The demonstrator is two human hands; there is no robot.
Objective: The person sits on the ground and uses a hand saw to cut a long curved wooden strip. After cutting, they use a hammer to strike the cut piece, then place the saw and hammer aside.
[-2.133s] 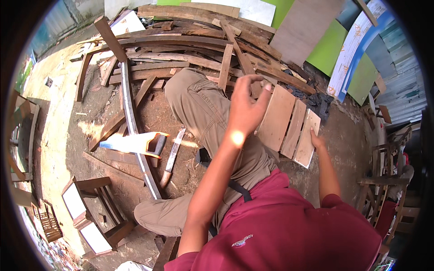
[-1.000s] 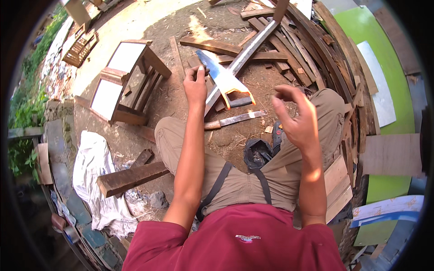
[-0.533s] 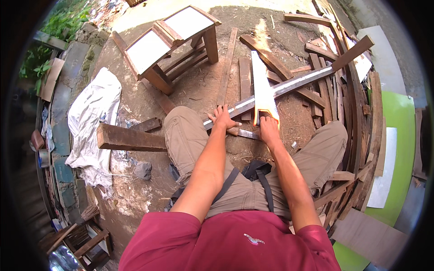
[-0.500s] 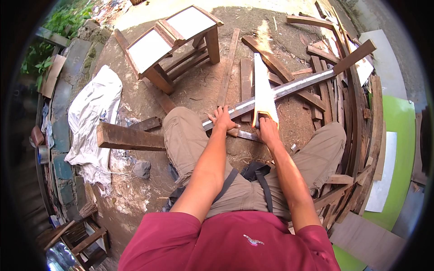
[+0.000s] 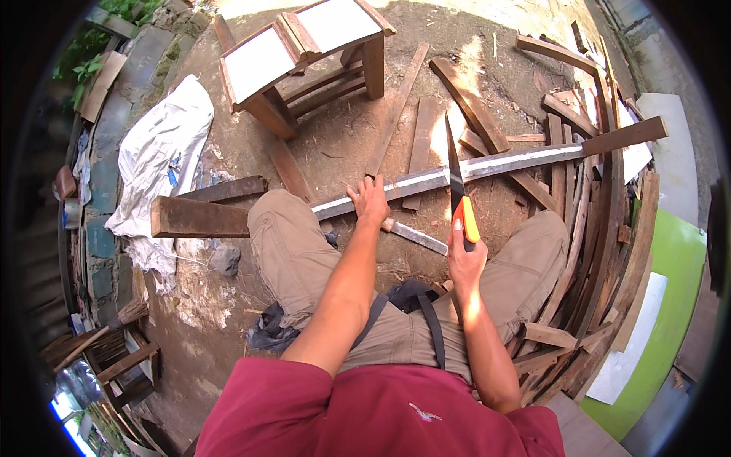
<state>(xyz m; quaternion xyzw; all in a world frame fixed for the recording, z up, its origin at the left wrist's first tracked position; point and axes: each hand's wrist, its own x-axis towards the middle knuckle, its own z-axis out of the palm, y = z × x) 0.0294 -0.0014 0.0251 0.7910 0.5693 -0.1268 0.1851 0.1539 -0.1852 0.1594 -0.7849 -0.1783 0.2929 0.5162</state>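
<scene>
Handsaw point(image 5: 459, 190) first: I see it standing on edge across a long grey-painted wooden strip point(image 5: 487, 166), its dark blade running away from me toward the far side of the dirt ground and its orange handle nearest my body. My right hand point(image 5: 464, 255) is wrapped tight around that orange handle, fingers fully closed on it. My left hand point(image 5: 369, 204) lies palm down on the same strip, further along toward its left end, fingers spread and flat, pressing on the wood rather than curled around it. The strip runs slantwise in front of my knees, from just beside my left knee up to the right, where its dark unpainted end reaches the heap of curved timber scraps point(image 5: 594, 228) along the right edge of the ground. A shorter pale stick point(image 5: 415, 236) lies on the ground between my two hands, just below the strip. I am seated with both legs in khaki trousers either side of the work. At the far left a small wooden table frame with white panels point(image 5: 304, 46) stands, and a thick dark beam point(image 5: 199, 217) rests by my left knee, beside a crumpled white sheet point(image 5: 164, 152).
</scene>
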